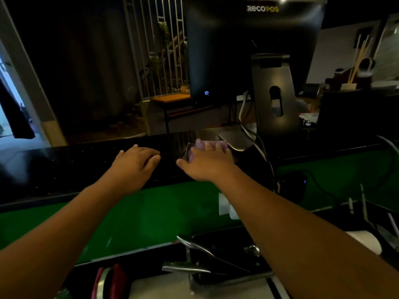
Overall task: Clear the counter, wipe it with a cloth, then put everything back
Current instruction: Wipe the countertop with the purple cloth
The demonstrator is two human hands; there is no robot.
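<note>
Beneath the right hand (208,164) lies the purple cloth (199,145).

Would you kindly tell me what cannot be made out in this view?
Head view:
Purple cloth: mostly under the right hand; its size is hidden.
Counter by the left hand: too dark to tell wet or clean.
Monitor: only its back shows.
Metal utensils at bottom: dim, cut by the edge.

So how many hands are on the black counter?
2. The left hand rests on the counter. The right hand presses a purple cloth onto it, next to the screen's stand.
</note>
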